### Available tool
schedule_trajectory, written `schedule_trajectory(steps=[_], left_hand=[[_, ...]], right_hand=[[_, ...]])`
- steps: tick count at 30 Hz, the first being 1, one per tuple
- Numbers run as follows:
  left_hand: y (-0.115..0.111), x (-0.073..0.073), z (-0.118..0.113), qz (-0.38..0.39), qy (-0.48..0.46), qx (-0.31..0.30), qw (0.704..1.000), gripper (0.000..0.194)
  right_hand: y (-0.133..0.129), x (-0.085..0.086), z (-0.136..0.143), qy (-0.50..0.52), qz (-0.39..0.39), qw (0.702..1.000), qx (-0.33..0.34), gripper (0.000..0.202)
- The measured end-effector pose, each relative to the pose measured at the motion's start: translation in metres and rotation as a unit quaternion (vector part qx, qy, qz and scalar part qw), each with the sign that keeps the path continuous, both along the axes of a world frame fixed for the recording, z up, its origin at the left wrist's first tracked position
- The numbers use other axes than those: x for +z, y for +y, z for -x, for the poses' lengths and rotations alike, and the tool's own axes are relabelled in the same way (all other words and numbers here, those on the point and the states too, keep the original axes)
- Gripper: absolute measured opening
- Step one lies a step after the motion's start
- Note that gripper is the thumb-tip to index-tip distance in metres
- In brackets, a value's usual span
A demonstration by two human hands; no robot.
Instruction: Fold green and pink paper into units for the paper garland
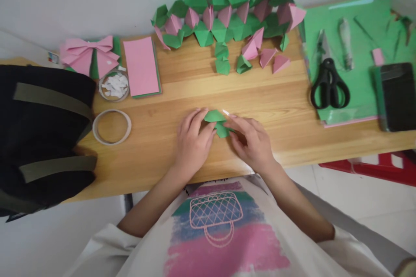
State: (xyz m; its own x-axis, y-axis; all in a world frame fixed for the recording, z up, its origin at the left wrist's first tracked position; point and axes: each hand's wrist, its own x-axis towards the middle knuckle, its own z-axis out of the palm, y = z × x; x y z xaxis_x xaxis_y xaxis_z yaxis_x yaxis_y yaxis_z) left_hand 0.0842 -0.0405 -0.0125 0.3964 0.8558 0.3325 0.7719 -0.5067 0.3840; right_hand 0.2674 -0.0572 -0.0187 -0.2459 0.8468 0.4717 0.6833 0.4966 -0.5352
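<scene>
Between the two hands, near the middle of the worktop (156,147) and toward its near edge, is a folded green paper piece (222,130); it could crease off its line or tear, I judge, if the fingertips press unevenly or pull against each other; a small white strip (225,112) shows by the right fingertips, and were it sticky it might cling crookedly, though I cannot tell what it is fixed to; farther off, loose pink paper pieces (268,57) lie in front of the pink and green paper garland (224,16), where a careless forward reach could knock or flatten them.

The left hand (195,138) comes in from the near left, back upward, fingers bent and pointing far and right; its grip is together, thumb and fingertips pinching the paper's left side; the right hand (251,140) mirrors it from the near right, fingers curled leftward, thumb on the near side, its grip closed on the paper's right side; both forearms slant inward over the worktop's near edge, wrists low.
</scene>
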Motion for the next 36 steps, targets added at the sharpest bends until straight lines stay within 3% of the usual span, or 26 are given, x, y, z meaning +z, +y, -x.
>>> schedule_trajectory(steps=[17,21,24,28,36], left_hand=[[0.003,0.003,0.017,0.065,0.012,-0.032,0.997,0.020],[0.005,0.003,0.018,0.067,0.005,-0.032,0.997,0.021],[0.005,0.003,0.016,0.062,-0.003,-0.027,0.998,0.020],[0.004,0.004,0.014,0.061,-0.012,-0.017,0.998,0.023],[0.004,0.004,0.013,0.064,-0.011,-0.015,0.998,0.024]], right_hand=[[0.000,0.002,0.000,0.001,0.025,1.000,0.001,0.064],[-0.001,0.005,0.000,0.031,0.030,0.999,0.005,0.065],[-0.003,0.008,0.001,0.085,0.079,0.993,0.000,0.062],[-0.006,0.011,0.001,0.184,0.185,0.965,-0.002,0.053],[0.015,0.025,-0.002,0.334,0.373,0.866,-0.017,0.019]])
